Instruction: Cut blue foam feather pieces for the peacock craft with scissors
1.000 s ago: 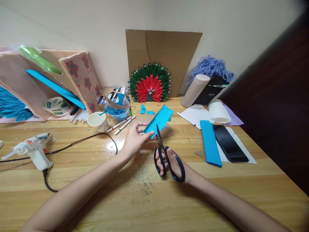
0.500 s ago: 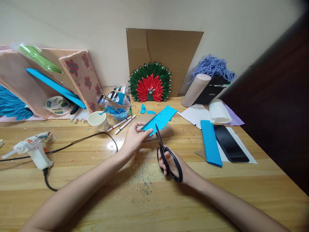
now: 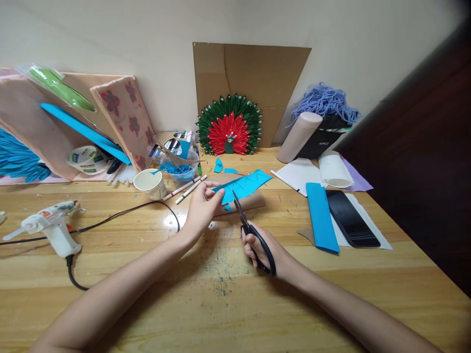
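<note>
The left hand (image 3: 201, 208) pinches the near end of a blue paper strip (image 3: 243, 184) between thumb and fingers, so the strip runs away from that hand toward two o'clock, held just above a brown cardboard piece (image 3: 250, 200) on the table (image 3: 147, 274). The strip's lower edge is cut into pointed notches. The right hand (image 3: 265, 250) is clenched through the black handles of the scissors (image 3: 247, 226), and the blades point toward eleven o'clock, with their tips touching the strip's lower edge close beside the left fingertips. The strip lies at twelve o'clock from the right hand.

At nine o'clock from the left hand a paper cup (image 3: 149, 183) stands, and farther out in the same direction a glue gun (image 3: 47, 226) rests with its cord trailing over the wood. At three o'clock from the scissors lie a folded blue sheet (image 3: 321, 216) and a black phone (image 3: 349, 218) side by side. At twelve o'clock a red and green paper peacock (image 3: 228, 126) leans against the wall.
</note>
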Available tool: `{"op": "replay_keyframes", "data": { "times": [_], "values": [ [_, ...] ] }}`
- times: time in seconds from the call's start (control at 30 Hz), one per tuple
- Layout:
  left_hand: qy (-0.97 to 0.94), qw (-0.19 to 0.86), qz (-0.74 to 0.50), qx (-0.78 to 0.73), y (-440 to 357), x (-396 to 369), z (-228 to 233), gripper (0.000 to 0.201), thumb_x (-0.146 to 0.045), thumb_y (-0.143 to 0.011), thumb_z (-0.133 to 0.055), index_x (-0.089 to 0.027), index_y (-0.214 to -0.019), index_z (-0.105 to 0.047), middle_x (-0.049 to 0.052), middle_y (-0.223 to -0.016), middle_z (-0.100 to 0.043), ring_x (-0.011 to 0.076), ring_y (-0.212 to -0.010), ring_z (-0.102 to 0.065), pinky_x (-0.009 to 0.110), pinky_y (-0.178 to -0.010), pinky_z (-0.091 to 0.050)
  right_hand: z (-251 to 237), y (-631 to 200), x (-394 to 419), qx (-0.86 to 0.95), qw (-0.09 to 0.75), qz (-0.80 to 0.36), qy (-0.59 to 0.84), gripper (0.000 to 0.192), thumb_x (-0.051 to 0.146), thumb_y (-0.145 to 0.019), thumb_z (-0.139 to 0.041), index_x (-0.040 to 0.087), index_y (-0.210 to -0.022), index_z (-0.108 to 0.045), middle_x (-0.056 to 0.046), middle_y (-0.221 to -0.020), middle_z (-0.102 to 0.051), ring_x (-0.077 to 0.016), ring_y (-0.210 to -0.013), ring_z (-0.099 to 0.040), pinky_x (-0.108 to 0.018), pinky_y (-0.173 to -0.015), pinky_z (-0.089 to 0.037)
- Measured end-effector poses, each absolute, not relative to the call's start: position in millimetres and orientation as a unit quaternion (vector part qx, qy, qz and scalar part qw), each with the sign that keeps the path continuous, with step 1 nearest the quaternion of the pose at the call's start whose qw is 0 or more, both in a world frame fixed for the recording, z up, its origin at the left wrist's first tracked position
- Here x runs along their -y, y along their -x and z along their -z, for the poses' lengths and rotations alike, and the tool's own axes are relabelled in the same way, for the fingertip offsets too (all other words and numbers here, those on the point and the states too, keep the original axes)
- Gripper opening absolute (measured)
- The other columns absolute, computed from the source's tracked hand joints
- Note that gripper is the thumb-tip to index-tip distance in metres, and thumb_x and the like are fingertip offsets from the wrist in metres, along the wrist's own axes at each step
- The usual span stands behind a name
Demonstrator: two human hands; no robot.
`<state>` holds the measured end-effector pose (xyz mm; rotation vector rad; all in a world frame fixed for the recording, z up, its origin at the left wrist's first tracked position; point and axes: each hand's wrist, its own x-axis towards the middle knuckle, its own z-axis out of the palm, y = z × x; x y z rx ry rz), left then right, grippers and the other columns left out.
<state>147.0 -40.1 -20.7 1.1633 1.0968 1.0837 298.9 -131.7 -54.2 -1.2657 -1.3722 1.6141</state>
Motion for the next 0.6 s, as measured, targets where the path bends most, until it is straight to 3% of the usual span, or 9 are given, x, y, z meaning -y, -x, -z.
{"op": "replay_keyframes", "data": {
  "times": [0.13,0.37,0.6],
  "values": [
    [-0.531,0.527,-0.479,-0.459,-147,41,25,0.023,-0.029,-0.077,-0.059,-0.015,-0.094,-0.05,-0.008,-0.056,-0.043,0.008,-0.054,-0.047,0.019,-0.053,-0.043,55,-299,132,0.527,0.327,-0.621,0.479,0.056,0.077,-0.069,-0.043,0.022,-0.077,-0.036,0.01,-0.053,-0.035,-0.0045,-0.038,-0.03,-0.017,-0.034,-0.031],
    [-0.593,0.454,-0.48,-0.459,-149,50,29,0.019,-0.027,-0.085,-0.052,-0.018,-0.1,-0.045,-0.006,-0.063,-0.038,0.0083,-0.056,-0.042,0.018,-0.052,-0.036,49,-294,135,0.492,0.336,-0.652,0.469,0.071,0.088,-0.056,-0.036,0.021,-0.079,-0.037,0.01,-0.049,-0.037,-0.0053,-0.037,-0.035,-0.018,-0.036,-0.035],
    [-0.616,0.446,-0.469,-0.451,-152,55,30,0.019,-0.025,-0.087,-0.05,-0.018,-0.103,-0.044,-0.006,-0.064,-0.034,0.0091,-0.057,-0.036,0.02,-0.053,-0.031,47,-291,134,0.456,0.335,-0.66,0.495,0.077,0.091,-0.048,-0.036,0.02,-0.078,-0.04,0.01,-0.046,-0.037,-0.0058,-0.035,-0.036,-0.019,-0.036,-0.035]
  ]
}}
